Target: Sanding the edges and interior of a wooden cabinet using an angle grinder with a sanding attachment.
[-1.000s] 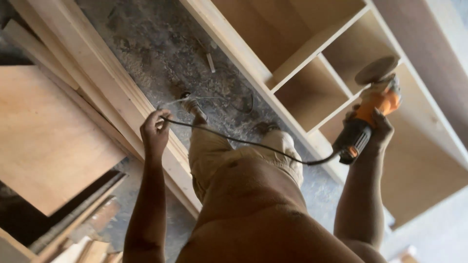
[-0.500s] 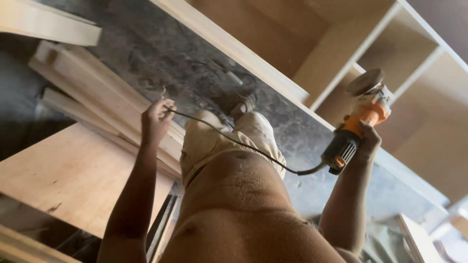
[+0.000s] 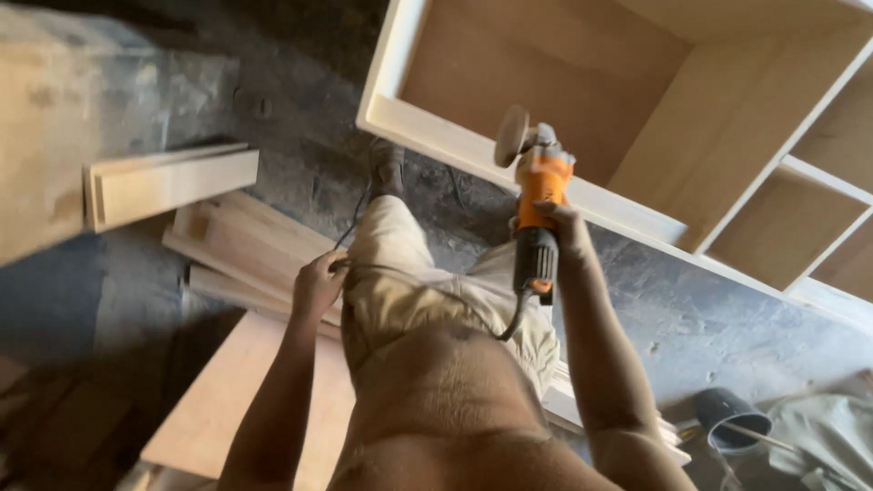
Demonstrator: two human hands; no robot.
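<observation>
The right hand (image 3: pixel 568 227) is wrapped around the body of an orange and black sander (image 3: pixel 538 205), holding it up with its round pad beside the pale front edge of a large wooden cabinet (image 3: pixel 473 136) that lies on the grey floor (image 3: pixel 718 318). The left hand (image 3: pixel 318 282) is closed on the black cord (image 3: pixel 427 295), which runs across the person's thighs to the tail of the sander. Loose boards (image 3: pixel 245 241) lie on the floor just beyond the left hand, and a dark bucket (image 3: pixel 732 423) stands well off to the right.
</observation>
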